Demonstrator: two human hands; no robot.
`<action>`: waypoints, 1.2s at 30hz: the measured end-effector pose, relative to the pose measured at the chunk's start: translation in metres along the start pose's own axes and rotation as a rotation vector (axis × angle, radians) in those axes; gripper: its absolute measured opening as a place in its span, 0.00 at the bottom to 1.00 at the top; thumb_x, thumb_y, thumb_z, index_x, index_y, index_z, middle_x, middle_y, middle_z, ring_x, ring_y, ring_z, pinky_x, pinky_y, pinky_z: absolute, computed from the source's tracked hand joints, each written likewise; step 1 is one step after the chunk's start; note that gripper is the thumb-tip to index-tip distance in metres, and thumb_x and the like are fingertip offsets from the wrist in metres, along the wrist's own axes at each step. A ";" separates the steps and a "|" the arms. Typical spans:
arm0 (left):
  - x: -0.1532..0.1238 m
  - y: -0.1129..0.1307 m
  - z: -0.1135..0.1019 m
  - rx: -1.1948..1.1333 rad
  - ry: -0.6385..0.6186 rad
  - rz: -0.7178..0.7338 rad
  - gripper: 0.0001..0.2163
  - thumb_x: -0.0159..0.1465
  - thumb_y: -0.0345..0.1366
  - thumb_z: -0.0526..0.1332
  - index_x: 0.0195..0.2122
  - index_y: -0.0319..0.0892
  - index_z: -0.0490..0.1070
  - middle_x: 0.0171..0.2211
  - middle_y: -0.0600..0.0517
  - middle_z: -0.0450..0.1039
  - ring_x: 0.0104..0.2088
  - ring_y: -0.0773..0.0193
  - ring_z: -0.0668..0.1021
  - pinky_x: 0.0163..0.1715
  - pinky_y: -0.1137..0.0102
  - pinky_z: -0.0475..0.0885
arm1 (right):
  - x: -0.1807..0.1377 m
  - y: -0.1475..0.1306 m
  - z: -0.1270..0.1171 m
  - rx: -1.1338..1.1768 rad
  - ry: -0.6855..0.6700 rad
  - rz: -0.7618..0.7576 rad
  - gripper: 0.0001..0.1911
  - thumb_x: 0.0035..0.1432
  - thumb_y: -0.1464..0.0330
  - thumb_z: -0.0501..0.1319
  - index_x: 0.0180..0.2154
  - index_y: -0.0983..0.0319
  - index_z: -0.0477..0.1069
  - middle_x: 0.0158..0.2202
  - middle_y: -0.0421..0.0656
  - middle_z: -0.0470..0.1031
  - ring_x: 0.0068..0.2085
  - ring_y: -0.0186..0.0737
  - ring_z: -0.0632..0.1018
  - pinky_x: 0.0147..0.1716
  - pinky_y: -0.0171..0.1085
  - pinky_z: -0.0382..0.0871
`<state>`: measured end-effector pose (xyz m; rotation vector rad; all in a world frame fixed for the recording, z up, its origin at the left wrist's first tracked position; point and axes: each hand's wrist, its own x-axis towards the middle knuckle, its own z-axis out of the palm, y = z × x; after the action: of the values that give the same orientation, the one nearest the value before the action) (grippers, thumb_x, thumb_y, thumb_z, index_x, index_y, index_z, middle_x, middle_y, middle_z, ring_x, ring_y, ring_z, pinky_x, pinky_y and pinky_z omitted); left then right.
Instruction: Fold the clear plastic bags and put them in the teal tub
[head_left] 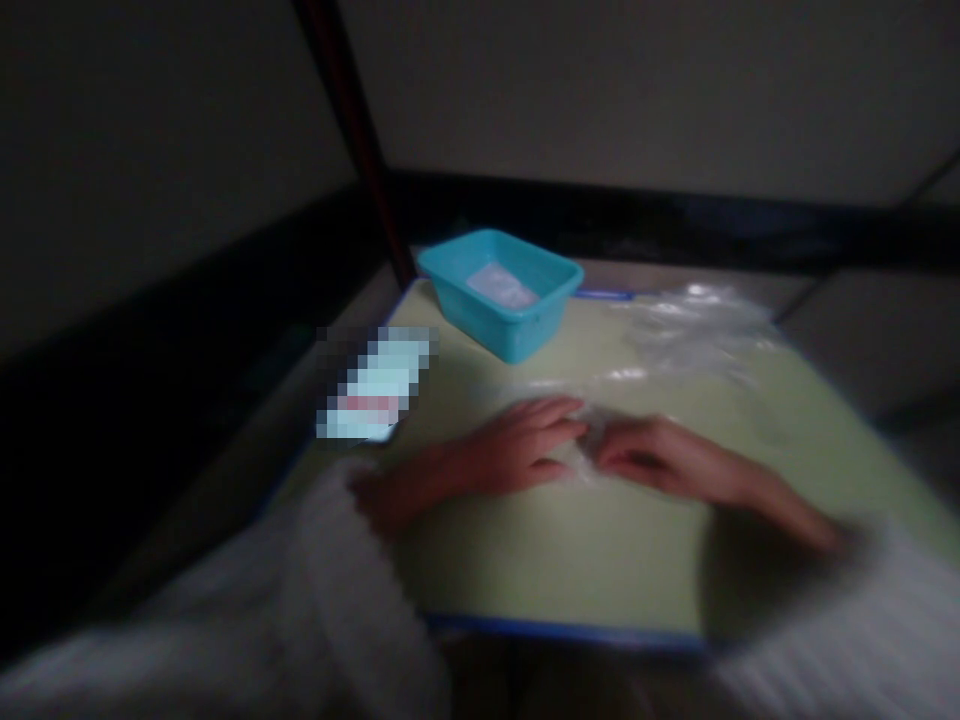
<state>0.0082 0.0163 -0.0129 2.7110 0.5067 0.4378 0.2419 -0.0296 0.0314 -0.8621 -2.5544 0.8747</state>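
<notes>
A clear plastic bag [583, 462] lies between my hands on the yellow-green tabletop [555, 560]. My left hand [517, 445] rests flat with its fingers stretched out, their tips at the plastic's left side. From the right, my right hand [660, 458] has its fingers closed together in a pinch on the bag's edge. Dim light and blur hide the bag's outline and whatever it may contain.
Beyond my hands stands a turquoise plastic basin [517, 335] with a pale packet [501, 287] in it. More crumpled clear plastic [697, 330] lies at the back right. A pixelated phone-like object [379, 385] is by the left edge. Walls enclose the table's far side.
</notes>
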 end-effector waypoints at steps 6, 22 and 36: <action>0.000 -0.001 0.001 0.015 -0.003 0.014 0.23 0.64 0.46 0.57 0.57 0.40 0.62 0.64 0.43 0.52 0.64 0.52 0.56 0.62 0.57 0.52 | 0.002 0.003 0.002 0.002 -0.015 0.017 0.08 0.62 0.72 0.55 0.32 0.63 0.70 0.31 0.42 0.73 0.32 0.34 0.73 0.33 0.34 0.65; 0.000 -0.004 -0.012 0.002 -0.089 0.045 0.28 0.62 0.49 0.59 0.60 0.40 0.60 0.66 0.44 0.49 0.65 0.52 0.54 0.63 0.59 0.50 | 0.001 0.005 0.004 0.042 -0.042 0.082 0.05 0.60 0.72 0.58 0.31 0.63 0.69 0.32 0.42 0.72 0.32 0.35 0.73 0.32 0.35 0.66; 0.002 0.005 -0.013 0.119 -0.073 0.119 0.22 0.67 0.43 0.51 0.60 0.40 0.61 0.66 0.44 0.46 0.66 0.49 0.50 0.64 0.53 0.45 | -0.006 0.001 -0.009 0.009 0.049 0.032 0.06 0.60 0.72 0.56 0.34 0.64 0.72 0.32 0.44 0.75 0.32 0.36 0.75 0.32 0.35 0.67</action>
<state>0.0069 0.0161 0.0009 2.8708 0.3643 0.3483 0.2506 -0.0286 0.0373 -0.9132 -2.4994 0.8628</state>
